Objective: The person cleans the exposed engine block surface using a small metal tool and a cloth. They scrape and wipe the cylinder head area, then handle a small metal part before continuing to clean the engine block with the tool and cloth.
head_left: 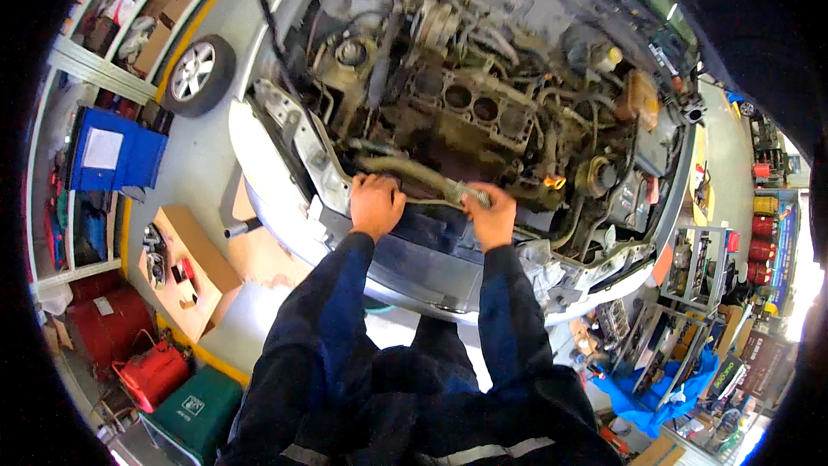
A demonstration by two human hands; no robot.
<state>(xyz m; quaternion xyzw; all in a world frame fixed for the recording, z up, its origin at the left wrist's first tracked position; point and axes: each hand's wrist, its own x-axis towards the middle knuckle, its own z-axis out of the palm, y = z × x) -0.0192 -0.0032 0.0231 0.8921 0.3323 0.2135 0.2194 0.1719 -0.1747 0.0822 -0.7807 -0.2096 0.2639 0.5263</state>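
Both my arms reach over the front of a car into its engine bay. My right hand point(492, 217) is closed around the ribbed end of a tan hose point(414, 171), which runs leftward behind the front crossmember point(427, 242). My left hand point(376, 205) is at the crossmember's upper edge, fingers curled over and down. Its fingertips are hidden, so what they grip cannot be made out. Beyond the hands sits the engine block point(473, 103) with its top off and round cylinder bores showing.
An orange-brown plastic tank point(640, 97) stands at the bay's right. A loose wheel point(200, 74), a cardboard box point(197, 272) and a green bin point(194, 410) are on the left floor. Metal racks point(690, 267) with parts and a blue sheet point(664, 397) lie to the right.
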